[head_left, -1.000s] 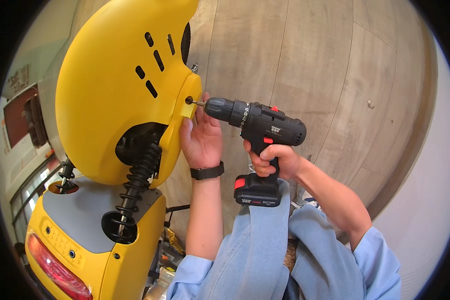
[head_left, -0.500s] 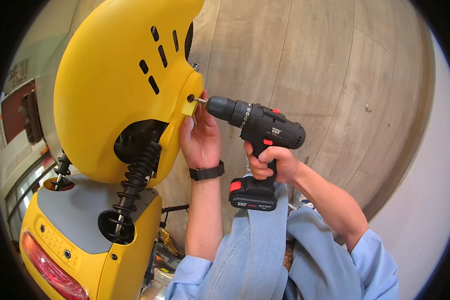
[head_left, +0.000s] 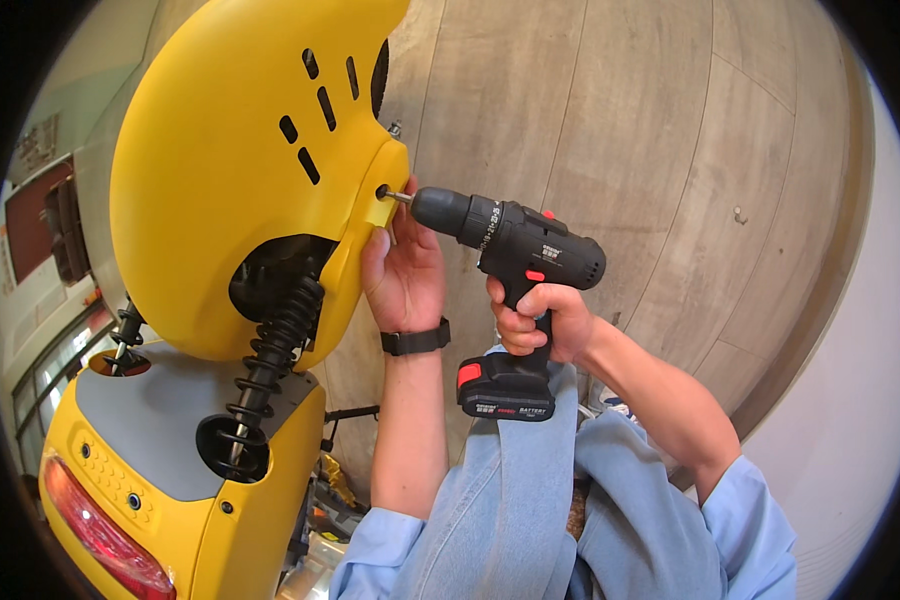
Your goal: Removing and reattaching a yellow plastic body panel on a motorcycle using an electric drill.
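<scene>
My right hand [head_left: 542,320] is wrapped round the handle of a black cordless drill [head_left: 535,248] with red buttons and a battery block at its base. From the chuck a thin metal bit [head_left: 397,195] points left into a dark round hole at the edge of a big curved yellow plastic shell [head_left: 205,190]. Below the bit, my left hand [head_left: 407,275] grips that edge, its thumb on the near side and its other fingers partly hidden behind shell and chuck. The bit's tip is out of sight inside the hole.
Under the shell stands a yellow and grey body [head_left: 140,420] with a red lamp [head_left: 105,530]. Black coil-spring shocks [head_left: 260,370] join the two. Wood-look flooring [head_left: 610,120] runs beneath, with a pale wall [head_left: 850,400] at right. Assorted items lie at the lower left beside my legs.
The drill's rear end has shifted slightly up and to the left, while its bit stays in the hole. My left hand keeps its place at the shell's edge.
</scene>
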The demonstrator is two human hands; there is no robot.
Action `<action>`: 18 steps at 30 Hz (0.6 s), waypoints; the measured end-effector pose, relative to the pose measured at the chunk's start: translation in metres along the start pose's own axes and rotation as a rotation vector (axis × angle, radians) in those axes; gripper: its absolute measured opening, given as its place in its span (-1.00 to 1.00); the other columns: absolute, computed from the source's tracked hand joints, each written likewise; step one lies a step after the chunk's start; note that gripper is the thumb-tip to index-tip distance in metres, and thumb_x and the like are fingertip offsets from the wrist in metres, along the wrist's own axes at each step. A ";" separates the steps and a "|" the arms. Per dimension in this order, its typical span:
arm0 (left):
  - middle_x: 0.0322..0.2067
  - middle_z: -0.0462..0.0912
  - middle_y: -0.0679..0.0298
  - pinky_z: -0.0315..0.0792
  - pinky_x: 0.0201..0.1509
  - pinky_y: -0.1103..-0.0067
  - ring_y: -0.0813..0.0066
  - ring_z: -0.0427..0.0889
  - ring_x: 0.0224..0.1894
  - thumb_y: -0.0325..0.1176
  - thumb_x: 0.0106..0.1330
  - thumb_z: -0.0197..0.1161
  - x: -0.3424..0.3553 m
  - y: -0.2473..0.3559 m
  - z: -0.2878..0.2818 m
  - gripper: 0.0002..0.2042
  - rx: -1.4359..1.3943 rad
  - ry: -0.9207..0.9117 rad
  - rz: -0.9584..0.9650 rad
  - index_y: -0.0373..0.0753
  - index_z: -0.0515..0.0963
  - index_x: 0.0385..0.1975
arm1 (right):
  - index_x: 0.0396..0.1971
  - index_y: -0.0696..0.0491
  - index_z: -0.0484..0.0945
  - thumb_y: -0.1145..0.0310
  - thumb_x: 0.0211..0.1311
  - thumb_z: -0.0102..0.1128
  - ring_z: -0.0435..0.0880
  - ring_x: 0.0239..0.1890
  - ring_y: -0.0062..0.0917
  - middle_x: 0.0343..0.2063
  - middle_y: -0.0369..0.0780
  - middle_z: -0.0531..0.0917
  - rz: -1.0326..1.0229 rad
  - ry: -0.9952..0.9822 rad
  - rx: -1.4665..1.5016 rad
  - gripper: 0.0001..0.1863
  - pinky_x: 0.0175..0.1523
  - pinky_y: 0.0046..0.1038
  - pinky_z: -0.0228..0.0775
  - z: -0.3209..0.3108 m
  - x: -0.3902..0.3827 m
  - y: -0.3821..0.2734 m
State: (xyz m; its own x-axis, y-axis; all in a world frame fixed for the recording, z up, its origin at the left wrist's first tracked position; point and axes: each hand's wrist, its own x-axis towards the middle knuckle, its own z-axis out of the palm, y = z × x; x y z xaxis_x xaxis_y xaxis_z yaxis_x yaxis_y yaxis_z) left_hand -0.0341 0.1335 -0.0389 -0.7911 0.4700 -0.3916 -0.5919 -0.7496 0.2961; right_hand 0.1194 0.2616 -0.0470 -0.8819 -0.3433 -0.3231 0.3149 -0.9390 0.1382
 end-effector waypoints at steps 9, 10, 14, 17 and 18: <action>0.30 0.37 0.01 0.29 0.44 0.20 0.07 0.31 0.39 -0.52 0.24 0.28 -0.002 -0.001 -0.001 -0.38 0.061 0.039 -0.011 -0.33 0.26 0.33 | -0.21 0.04 0.40 0.35 0.01 0.12 0.20 -0.77 -0.72 -0.69 -0.36 0.32 0.015 -0.010 0.025 -0.71 -0.60 -0.60 0.12 0.001 0.003 0.002; 0.30 0.37 0.01 0.29 0.44 0.20 0.07 0.31 0.39 -0.52 0.24 0.28 -0.002 -0.002 -0.001 -0.38 0.061 0.040 -0.011 -0.33 0.26 0.33 | -0.21 0.04 0.40 0.35 0.01 0.12 0.20 -0.77 -0.72 -0.69 -0.36 0.32 0.015 -0.009 0.025 -0.71 -0.60 -0.60 0.12 0.000 0.004 0.003; 0.27 0.42 0.03 0.31 0.42 0.23 0.17 0.34 0.37 -0.46 0.27 0.27 -0.003 0.000 -0.004 -0.43 0.082 0.043 -0.056 -0.28 0.30 0.31 | -0.20 0.02 0.40 0.33 0.03 0.12 0.20 -0.76 -0.73 -0.68 -0.37 0.32 0.015 -0.041 0.080 -0.71 -0.59 -0.60 0.13 -0.002 0.005 0.009; 0.24 0.47 0.05 0.33 0.40 0.25 0.21 0.36 0.37 -0.46 0.29 0.25 -0.004 0.000 -0.006 -0.46 0.082 0.039 -0.097 -0.25 0.33 0.29 | -0.19 0.03 0.42 0.34 0.03 0.11 0.22 -0.75 -0.72 -0.67 -0.36 0.32 0.013 -0.058 0.106 -0.70 -0.56 -0.60 0.15 -0.003 0.006 0.011; 0.24 0.47 0.05 0.33 0.40 0.26 0.22 0.36 0.36 -0.45 0.29 0.25 -0.004 0.000 -0.007 -0.47 0.086 0.035 -0.108 -0.24 0.33 0.29 | -0.18 0.03 0.43 0.36 0.02 0.10 0.23 -0.73 -0.71 -0.66 -0.35 0.33 0.013 -0.073 0.120 -0.70 -0.54 -0.60 0.16 -0.004 0.006 0.011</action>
State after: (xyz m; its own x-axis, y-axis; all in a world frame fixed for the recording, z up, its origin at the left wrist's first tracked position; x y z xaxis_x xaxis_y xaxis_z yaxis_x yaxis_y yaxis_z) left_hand -0.0294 0.1286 -0.0430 -0.7168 0.5281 -0.4552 -0.6858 -0.6519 0.3236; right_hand 0.1188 0.2489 -0.0514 -0.9026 -0.3487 -0.2526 0.2856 -0.9239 0.2547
